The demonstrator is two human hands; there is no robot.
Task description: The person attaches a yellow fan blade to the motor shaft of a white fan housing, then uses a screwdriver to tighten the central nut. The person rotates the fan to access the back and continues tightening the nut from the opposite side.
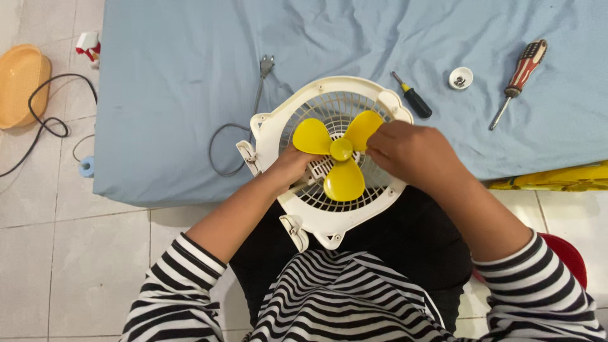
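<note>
A round white fan housing (329, 218) with a grille rests between my lap and the edge of a blue-sheeted bed (190, 76). A yellow three-blade propeller (342, 152) sits at its centre. My left hand (292, 166) grips the housing's left side, fingers tucked under a blade. My right hand (408, 149) pinches the upper right yellow blade. The fan's grey cord and plug (266, 66) trail off to the left over the sheet.
On the sheet at the right lie a small black-and-yellow screwdriver (413, 96), a white cap holding screws (460, 78) and a larger striped-handle screwdriver (520, 75). An orange basket (19, 82) and black cable (47, 120) lie on the tiled floor at the left.
</note>
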